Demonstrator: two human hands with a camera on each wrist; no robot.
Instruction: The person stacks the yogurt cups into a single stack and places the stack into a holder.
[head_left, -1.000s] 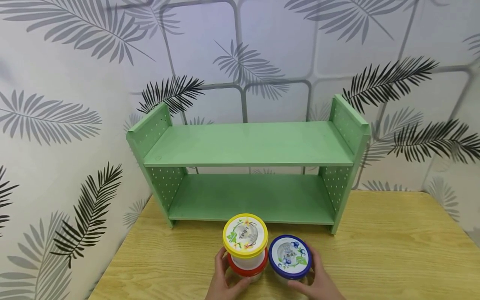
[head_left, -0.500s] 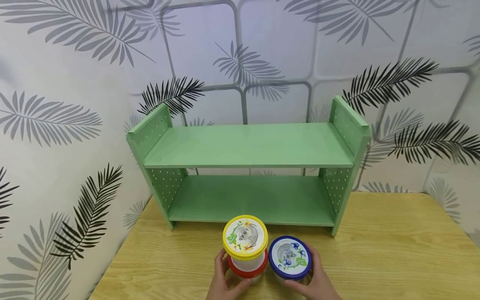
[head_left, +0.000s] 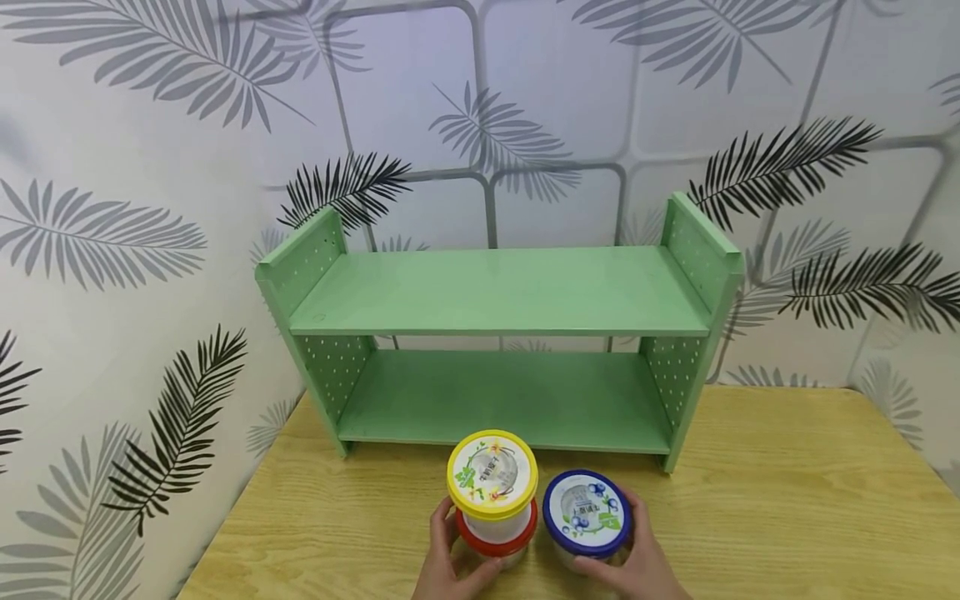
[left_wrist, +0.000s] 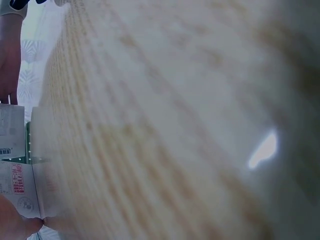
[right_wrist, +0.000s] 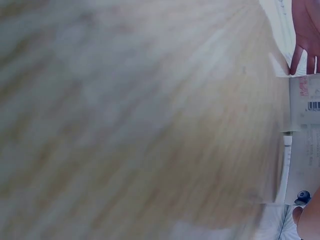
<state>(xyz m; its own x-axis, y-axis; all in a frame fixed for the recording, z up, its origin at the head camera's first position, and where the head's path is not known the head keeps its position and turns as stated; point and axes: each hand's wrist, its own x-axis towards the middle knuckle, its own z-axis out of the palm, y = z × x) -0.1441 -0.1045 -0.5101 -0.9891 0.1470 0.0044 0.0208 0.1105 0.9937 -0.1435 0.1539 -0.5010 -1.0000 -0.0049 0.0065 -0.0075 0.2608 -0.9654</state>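
A round tub with a yellow lid (head_left: 492, 475) sits on top of a tub with a red lid (head_left: 497, 547), in front of the shelf in the head view. My left hand (head_left: 448, 567) grips the lower, red-lidded tub, thumb at its near side and fingers around its left. Just to the right stands a blue-lidded tub (head_left: 587, 513) with blueberries printed on its lid. My right hand (head_left: 642, 560) holds that one from the right, thumb in front. In the left wrist view, a printed tub wall (left_wrist: 17, 187) shows beside my left thumb (left_wrist: 17, 222).
A green two-tier shelf (head_left: 498, 292) stands behind the tubs on a wooden table (head_left: 810, 492). Its perforated side panels (head_left: 693, 250) rise above the upper board. Leaf-patterned wall covering (head_left: 555, 92) lies behind it and along the left.
My right hand has shifted the blue-lidded tub slightly to the right, widening the gap to the stack. The left hand and the stacked tubs have stayed nearly in place.
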